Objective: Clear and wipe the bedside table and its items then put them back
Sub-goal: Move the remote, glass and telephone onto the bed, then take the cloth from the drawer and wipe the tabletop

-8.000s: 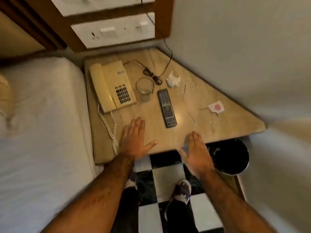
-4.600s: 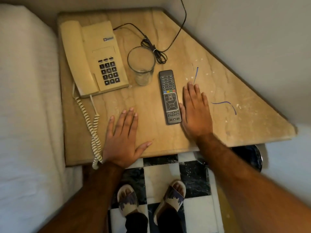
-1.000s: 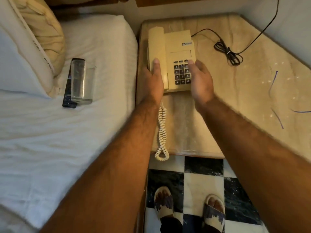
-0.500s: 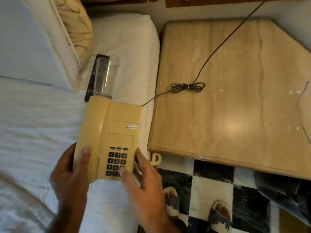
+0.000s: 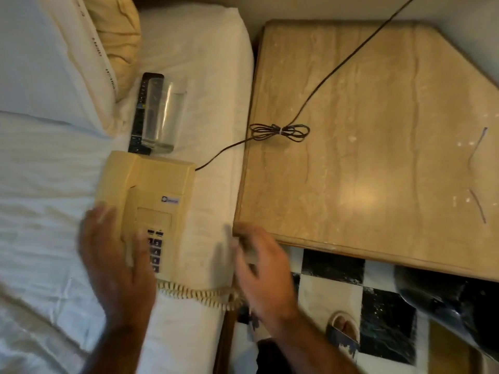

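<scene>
The beige telephone (image 5: 154,195) lies flat on the white bed (image 5: 48,184), just left of the bedside table (image 5: 378,157). My left hand (image 5: 116,263) hovers blurred over the phone's lower left and keypad, fingers spread. Off the phone's right side, my right hand (image 5: 264,271) is blurred near the table's front corner, fingers apart and holding nothing I can make out. Above the phone on the bed a drinking glass (image 5: 163,114) lies on its side across the black remote (image 5: 141,112). The phone's thin black cable (image 5: 280,130) crosses the table, bundled at its left edge.
Thin dark strands (image 5: 476,147) and pale crumbs lie on the table's right part. A coiled handset cord (image 5: 197,292) trails off the bed edge. A black waste bin (image 5: 445,295) stands under the table's right. Pillows (image 5: 67,58) sit at the bed's head. Checkered floor below.
The phone was carried from the table to the bed and now rests there. Both hands have let go of it; the right hand has drawn away to the right.
</scene>
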Motion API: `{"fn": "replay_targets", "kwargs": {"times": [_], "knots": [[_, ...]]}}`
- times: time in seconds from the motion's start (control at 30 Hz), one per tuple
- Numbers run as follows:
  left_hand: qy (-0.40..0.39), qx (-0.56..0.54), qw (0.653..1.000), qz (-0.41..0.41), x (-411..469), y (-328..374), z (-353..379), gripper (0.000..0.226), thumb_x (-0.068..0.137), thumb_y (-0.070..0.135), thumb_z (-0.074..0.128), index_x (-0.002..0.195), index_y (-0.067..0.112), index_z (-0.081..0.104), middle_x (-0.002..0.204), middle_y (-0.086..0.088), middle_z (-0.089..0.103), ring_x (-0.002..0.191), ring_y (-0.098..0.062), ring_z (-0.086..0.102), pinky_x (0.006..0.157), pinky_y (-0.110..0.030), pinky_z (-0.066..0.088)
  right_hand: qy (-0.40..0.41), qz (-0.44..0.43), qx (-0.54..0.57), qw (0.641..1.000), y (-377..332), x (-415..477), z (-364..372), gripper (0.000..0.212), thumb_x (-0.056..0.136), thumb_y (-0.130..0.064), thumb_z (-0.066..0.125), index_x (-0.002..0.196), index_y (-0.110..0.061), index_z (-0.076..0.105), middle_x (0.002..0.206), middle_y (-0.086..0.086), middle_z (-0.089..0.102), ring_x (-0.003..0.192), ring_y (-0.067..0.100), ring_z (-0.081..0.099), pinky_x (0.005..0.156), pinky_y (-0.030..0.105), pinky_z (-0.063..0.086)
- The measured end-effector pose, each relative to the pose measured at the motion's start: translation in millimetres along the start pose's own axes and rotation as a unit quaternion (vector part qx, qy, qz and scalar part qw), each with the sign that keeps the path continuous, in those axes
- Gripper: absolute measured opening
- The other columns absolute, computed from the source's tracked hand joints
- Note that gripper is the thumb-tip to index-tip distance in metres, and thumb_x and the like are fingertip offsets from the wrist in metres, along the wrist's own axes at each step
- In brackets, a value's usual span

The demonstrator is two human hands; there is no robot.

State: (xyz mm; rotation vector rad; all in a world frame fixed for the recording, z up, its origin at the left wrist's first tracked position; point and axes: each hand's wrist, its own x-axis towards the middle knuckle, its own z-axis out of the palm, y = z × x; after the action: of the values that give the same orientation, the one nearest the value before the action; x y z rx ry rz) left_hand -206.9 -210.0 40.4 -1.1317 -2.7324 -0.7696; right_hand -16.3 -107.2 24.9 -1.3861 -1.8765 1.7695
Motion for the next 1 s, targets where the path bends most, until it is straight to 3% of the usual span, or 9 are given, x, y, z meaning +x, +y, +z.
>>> {"fn": "replay_targets", "kwargs": {"times": [0.1, 0.2, 0.3, 0.47, 0.6, 0.67, 0.73, 0.87, 1.0], "knots": [[-0.178, -0.093, 0.974, 0.102, -25, 86, 40, 0.048, 0.106, 0.038, 0.042, 0.143, 0.012, 0.057, 0.150, 0.005, 0.050, 0.144, -0.013, 0.041, 0.121, -0.035, 0.034, 0.127, 0.012, -0.147, 0.981, 40, 21, -76, 0.051, 0.111, -0.036, 0.048, 0.161, -0.028, 0.039, 0.167, -0.014, 0.035, 0.157, 0.003, 0.024, 0.131, 0.034, 0.024], [-0.313, -0.065, 0.929, 0.184, -29, 153, 111, 0.060, 0.107, 0.049, 0.037, 0.156, 0.017, 0.043, 0.166, 0.000, 0.039, 0.156, -0.017, 0.027, 0.127, -0.045, 0.030, 0.195, 0.008, -0.302, 0.933, 71, 60, -149, 0.068, 0.112, -0.041, 0.043, 0.169, -0.011, 0.022, 0.178, 0.008, 0.017, 0.166, 0.023, 0.006, 0.134, 0.045, 0.014], [-0.342, 0.052, 0.918, 0.195, -4, 196, 184, 0.077, 0.107, 0.059, 0.027, 0.167, 0.013, 0.012, 0.177, -0.008, 0.008, 0.163, -0.026, 0.001, 0.133, -0.046, 0.003, 0.207, 0.009, -0.385, 0.899, 91, 99, -190, 0.076, 0.112, -0.048, 0.039, 0.170, -0.006, 0.012, 0.179, 0.014, 0.011, 0.167, 0.030, 0.004, 0.135, 0.050, 0.009], [-0.278, 0.133, 0.931, 0.197, 17, 211, 231, 0.086, 0.105, 0.067, 0.015, 0.167, 0.009, 0.003, 0.177, -0.010, 0.002, 0.164, -0.026, 0.004, 0.132, -0.052, 0.007, 0.195, 0.002, -0.414, 0.889, 105, 125, -205, 0.079, 0.111, -0.056, 0.027, 0.170, -0.006, 0.010, 0.180, 0.013, 0.007, 0.167, 0.027, 0.003, 0.135, 0.045, 0.002], [-0.265, 0.146, 0.932, 0.201, 15, 208, 233, 0.087, 0.105, 0.068, 0.017, 0.167, 0.009, 0.004, 0.177, -0.009, 0.002, 0.164, -0.025, 0.002, 0.132, -0.052, 0.006, 0.171, -0.017, -0.289, 0.942, 92, 76, -198, 0.061, 0.112, -0.050, 0.040, 0.161, -0.013, 0.042, 0.168, 0.009, 0.043, 0.158, 0.020, 0.034, 0.130, 0.039, 0.029], [-0.262, 0.146, 0.933, 0.200, 17, 209, 233, 0.087, 0.105, 0.068, 0.018, 0.167, 0.009, 0.006, 0.177, -0.009, 0.004, 0.164, -0.025, 0.003, 0.132, -0.053, 0.008, 0.127, -0.030, -0.222, 0.966, 99, 22, -184, 0.039, 0.110, -0.046, 0.042, 0.115, -0.023, 0.073, 0.109, -0.002, 0.074, 0.100, 0.007, 0.066, 0.089, 0.029, 0.056], [-0.260, 0.143, 0.934, 0.200, 17, 210, 233, 0.086, 0.104, 0.068, 0.019, 0.167, 0.009, 0.009, 0.177, -0.009, 0.007, 0.164, -0.025, 0.006, 0.131, -0.053, 0.010, 0.066, 0.036, -0.174, 0.982, 111, -28, -166, 0.048, 0.107, -0.052, 0.043, 0.075, -0.025, 0.068, 0.065, -0.007, 0.061, 0.060, 0.012, 0.057, 0.056, 0.026, 0.047], [-0.259, 0.150, 0.932, 0.203, 15, 209, 236, 0.087, 0.104, 0.068, 0.019, 0.167, 0.010, 0.010, 0.177, -0.009, 0.008, 0.163, -0.025, 0.008, 0.131, -0.053, 0.011, 0.015, 0.318, 0.036, 0.947, 158, -43, -145, 0.023, 0.100, -0.044, 0.068, 0.107, -0.023, 0.073, 0.096, 0.001, 0.076, 0.091, 0.022, 0.073, 0.085, 0.034, 0.060], [-0.248, 0.149, 0.935, 0.205, 16, 209, 237, 0.088, 0.103, 0.069, 0.018, 0.167, 0.009, 0.013, 0.177, -0.009, 0.010, 0.163, -0.026, 0.009, 0.131, -0.053, 0.011, 0.081, 0.358, 0.248, 0.897, 180, 15, -128, 0.024, 0.096, -0.028, 0.079, 0.117, -0.022, 0.069, 0.124, 0.010, 0.074, 0.114, 0.022, 0.069, 0.104, 0.040, 0.057]]}}
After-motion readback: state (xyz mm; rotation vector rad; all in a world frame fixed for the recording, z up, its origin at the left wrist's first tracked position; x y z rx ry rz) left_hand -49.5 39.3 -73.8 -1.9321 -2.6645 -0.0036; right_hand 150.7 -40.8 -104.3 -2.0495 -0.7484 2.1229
